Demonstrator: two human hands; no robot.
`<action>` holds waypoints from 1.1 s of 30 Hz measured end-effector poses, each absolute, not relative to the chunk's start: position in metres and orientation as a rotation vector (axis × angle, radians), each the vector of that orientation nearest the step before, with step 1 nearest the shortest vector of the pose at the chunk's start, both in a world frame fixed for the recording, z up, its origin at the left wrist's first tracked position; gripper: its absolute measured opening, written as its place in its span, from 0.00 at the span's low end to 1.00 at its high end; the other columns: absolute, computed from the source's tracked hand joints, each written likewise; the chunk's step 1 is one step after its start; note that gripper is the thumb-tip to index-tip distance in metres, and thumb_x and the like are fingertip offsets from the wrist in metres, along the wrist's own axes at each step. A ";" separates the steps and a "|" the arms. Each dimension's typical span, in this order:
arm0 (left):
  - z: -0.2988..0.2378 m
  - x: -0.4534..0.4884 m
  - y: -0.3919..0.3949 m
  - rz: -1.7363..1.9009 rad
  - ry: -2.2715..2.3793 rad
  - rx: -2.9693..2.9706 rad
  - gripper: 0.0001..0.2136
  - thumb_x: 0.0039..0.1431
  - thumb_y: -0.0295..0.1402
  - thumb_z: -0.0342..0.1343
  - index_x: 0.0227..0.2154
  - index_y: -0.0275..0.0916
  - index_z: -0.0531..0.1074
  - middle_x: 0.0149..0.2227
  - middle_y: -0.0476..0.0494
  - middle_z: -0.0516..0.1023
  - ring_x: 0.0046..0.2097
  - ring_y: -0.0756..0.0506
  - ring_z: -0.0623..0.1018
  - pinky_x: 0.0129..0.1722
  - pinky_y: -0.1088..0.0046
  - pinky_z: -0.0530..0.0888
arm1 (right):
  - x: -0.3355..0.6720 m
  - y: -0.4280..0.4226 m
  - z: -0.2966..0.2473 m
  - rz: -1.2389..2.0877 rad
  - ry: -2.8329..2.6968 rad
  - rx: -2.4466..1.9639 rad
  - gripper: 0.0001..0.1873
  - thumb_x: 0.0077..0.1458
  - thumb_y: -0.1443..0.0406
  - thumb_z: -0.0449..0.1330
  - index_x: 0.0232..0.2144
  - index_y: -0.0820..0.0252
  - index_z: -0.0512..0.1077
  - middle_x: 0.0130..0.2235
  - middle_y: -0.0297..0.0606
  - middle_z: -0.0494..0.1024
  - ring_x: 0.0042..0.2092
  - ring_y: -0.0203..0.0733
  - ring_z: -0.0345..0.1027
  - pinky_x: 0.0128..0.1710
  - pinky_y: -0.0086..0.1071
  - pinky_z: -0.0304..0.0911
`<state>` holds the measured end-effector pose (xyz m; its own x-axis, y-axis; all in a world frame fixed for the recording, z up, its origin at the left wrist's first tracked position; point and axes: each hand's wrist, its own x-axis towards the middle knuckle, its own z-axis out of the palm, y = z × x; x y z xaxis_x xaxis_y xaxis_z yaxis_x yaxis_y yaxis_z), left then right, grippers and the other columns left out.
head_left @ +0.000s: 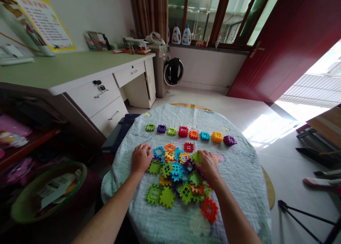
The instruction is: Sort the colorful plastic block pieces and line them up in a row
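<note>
A heap of coloured plastic waffle tiles (176, 173) lies on a round table under a pale cloth (239, 173). Beyond the heap, a row of small built cubes (186, 132) runs from green at the left to purple at the right; one red tile (189, 147) lies alone just in front of it. My left hand (141, 158) rests at the heap's left edge with its fingers curled; what they hold is hidden. My right hand (207, 164) lies on the heap's right side, fingers closed round a green tile (197, 157).
A white desk with drawers (106, 94) stands at the left, a small washing machine (166, 71) behind it. A green basket (45, 194) sits on the floor at the lower left. A dark red door (287, 41) and tripod legs (306, 215) are at the right.
</note>
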<state>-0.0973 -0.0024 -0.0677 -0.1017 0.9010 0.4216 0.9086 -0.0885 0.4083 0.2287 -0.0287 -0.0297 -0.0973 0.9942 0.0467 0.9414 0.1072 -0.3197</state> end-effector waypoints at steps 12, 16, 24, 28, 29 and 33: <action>-0.067 -0.097 -0.003 -0.956 -2.132 -2.096 0.07 0.53 0.27 0.51 0.33 0.40 0.73 0.43 0.39 0.78 0.46 0.38 0.75 0.51 0.59 0.71 | 0.225 -0.029 -0.030 0.250 -2.090 -2.058 0.20 0.50 0.59 0.62 0.46 0.61 0.73 0.46 0.49 0.74 0.48 0.55 0.63 0.46 0.42 0.55; -0.067 -0.097 -0.003 -0.961 -2.131 -2.096 0.07 0.53 0.27 0.51 0.33 0.41 0.72 0.43 0.39 0.78 0.46 0.38 0.75 0.51 0.59 0.71 | 0.226 -0.028 -0.028 0.287 -2.132 -2.058 0.16 0.50 0.61 0.62 0.43 0.59 0.74 0.46 0.48 0.74 0.48 0.54 0.63 0.45 0.40 0.55; -0.065 -0.097 -0.003 -0.959 -2.128 -2.102 0.07 0.53 0.26 0.51 0.33 0.40 0.72 0.42 0.39 0.78 0.46 0.38 0.75 0.50 0.59 0.71 | 0.229 -0.026 -0.026 0.291 -2.129 -2.094 0.17 0.48 0.60 0.62 0.42 0.59 0.75 0.44 0.47 0.74 0.47 0.53 0.64 0.45 0.40 0.54; -0.065 -0.097 -0.003 -0.955 -2.139 -2.101 0.07 0.53 0.26 0.51 0.32 0.41 0.72 0.43 0.39 0.78 0.46 0.38 0.75 0.50 0.60 0.71 | 0.224 -0.018 -0.017 0.199 -2.066 -2.037 0.20 0.49 0.58 0.62 0.45 0.58 0.74 0.45 0.45 0.73 0.47 0.52 0.62 0.46 0.41 0.54; -0.065 -0.097 -0.003 -0.957 -2.143 -2.099 0.07 0.53 0.26 0.51 0.32 0.41 0.72 0.43 0.39 0.78 0.46 0.38 0.75 0.50 0.60 0.71 | 0.220 -0.014 -0.013 0.173 -2.063 -1.985 0.21 0.49 0.58 0.62 0.46 0.57 0.73 0.46 0.44 0.72 0.48 0.52 0.62 0.47 0.41 0.54; -0.065 -0.097 -0.003 -0.959 -2.167 -2.099 0.07 0.53 0.26 0.52 0.32 0.41 0.73 0.43 0.39 0.78 0.47 0.38 0.75 0.50 0.60 0.71 | 0.189 0.012 0.007 0.130 -2.144 -1.745 0.21 0.50 0.60 0.62 0.47 0.55 0.73 0.50 0.44 0.70 0.51 0.53 0.59 0.51 0.43 0.53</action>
<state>-0.0965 -0.0034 -0.0646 -0.1205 0.9151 0.3849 0.9004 -0.0625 0.4306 0.1890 0.0115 0.0074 -0.1634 0.9604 0.2257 0.9259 0.2282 -0.3009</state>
